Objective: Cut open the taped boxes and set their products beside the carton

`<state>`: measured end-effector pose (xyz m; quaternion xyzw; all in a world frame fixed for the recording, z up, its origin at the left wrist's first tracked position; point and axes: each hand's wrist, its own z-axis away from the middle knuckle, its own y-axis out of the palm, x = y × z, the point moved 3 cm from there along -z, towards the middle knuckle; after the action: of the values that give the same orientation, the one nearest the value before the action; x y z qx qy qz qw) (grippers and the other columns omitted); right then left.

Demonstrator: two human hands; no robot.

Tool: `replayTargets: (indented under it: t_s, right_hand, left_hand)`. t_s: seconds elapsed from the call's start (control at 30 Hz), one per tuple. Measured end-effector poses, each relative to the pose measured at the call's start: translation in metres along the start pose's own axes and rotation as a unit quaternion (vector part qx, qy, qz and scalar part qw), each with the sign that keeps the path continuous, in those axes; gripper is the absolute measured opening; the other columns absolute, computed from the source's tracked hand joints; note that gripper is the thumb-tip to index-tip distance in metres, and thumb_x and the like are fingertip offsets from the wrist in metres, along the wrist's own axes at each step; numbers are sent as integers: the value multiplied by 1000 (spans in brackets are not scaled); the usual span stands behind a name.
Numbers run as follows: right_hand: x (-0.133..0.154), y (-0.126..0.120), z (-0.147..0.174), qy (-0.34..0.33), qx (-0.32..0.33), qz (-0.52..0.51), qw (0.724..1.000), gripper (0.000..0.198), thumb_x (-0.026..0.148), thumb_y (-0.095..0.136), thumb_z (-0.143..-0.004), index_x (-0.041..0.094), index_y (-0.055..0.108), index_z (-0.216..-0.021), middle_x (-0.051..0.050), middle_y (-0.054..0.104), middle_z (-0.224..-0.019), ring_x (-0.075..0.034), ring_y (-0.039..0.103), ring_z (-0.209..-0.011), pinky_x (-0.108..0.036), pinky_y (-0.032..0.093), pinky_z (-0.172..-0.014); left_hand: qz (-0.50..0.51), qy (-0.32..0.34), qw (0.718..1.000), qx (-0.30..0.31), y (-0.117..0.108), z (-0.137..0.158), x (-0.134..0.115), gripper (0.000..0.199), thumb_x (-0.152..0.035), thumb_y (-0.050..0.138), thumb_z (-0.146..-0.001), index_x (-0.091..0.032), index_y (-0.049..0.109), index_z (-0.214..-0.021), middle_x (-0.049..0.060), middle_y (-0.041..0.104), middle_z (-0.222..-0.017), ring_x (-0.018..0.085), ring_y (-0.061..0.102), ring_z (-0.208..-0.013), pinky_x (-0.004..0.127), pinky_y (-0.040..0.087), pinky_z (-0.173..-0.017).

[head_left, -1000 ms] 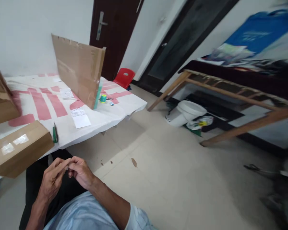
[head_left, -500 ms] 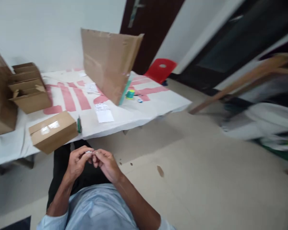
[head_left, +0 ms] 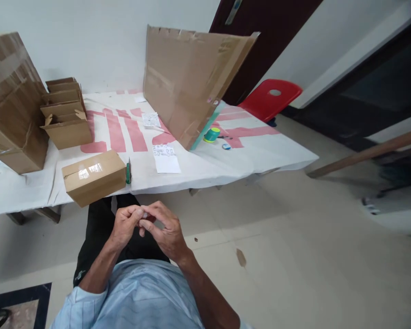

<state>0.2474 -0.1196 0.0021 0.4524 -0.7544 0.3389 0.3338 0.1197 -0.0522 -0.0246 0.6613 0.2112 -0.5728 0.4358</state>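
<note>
In front of my body, below the table edge, my left hand and my right hand meet at the fingertips. Between them they pinch a small whitish piece, mostly covered by the fingers and too small to name. Nearest to the hands, a closed cardboard box with clear tape on it lies at the table's front edge. A thin green object stands against the box's right end. Sheets of paper with printed marks lie on the table behind.
A white cloth with red lettering covers the table. On it stand a large cardboard panel, a stack of open cartons, a big carton and a green tape roll. A red chair is behind; a wooden beam slants at right.
The view has swung left, so the table and boxes appear further right. Both hands stay together at the fingertips, with the right hand's fingers now more bent over the small piece.
</note>
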Motion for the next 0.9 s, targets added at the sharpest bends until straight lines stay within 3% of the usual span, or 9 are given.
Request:
replayTargets:
  t_s: [0.17,0.3,0.4,0.53,0.73,0.9]
  right_hand:
    - [-14,2,0,-37,4,60,997,9,24,68,-102,23,76,-104,-3,69,-85,-16,63,-76,-29,54,-69]
    - [-25,3,1,-27,3,72,997,14,30,65,-104,22,73,-96,-4,68,-86,-17,63,-78,-30,52,-71]
    - [-30,3,1,15,-4,21,1000,21,37,66,-102,22,71,-88,-2,65,-82,-16,60,-75,-29,50,-69]
    - [-36,7,5,89,-17,-32,995,38,47,67,-101,23,65,-72,0,60,-73,-15,56,-69,-30,45,-68]
    - [-54,21,21,240,-26,-134,961,58,72,68,-93,23,58,-65,4,53,-56,-12,47,-54,-28,41,-59]
    - [-64,27,23,307,-19,-240,921,64,82,69,-86,22,59,-68,5,52,-54,-10,45,-48,-26,37,-51]
  left_hand:
    - [-77,-22,997,-13,-1,-1,-1,69,-79,73,-85,-16,59,-61,-2,53,-52,9,48,-42,23,38,-47]
    - [-76,-54,995,26,-3,-2,5,71,-82,65,-88,-15,62,-66,2,60,-57,11,54,-48,24,42,-52]
    - [-82,-57,993,55,-5,-3,11,71,-83,64,-88,-16,59,-64,1,57,-57,12,52,-49,25,43,-53]
    - [-146,-37,988,32,-10,-5,19,71,-83,56,-92,-19,54,-62,-4,44,-49,11,41,-44,26,35,-48]
    - [-311,82,947,-6,-10,-4,7,67,-69,47,-104,-19,46,-59,-3,45,-57,11,40,-55,26,31,-57]
    - [-285,105,948,91,-10,-2,-6,57,-60,49,-107,-18,58,-69,-1,55,-66,12,46,-62,26,38,-64]
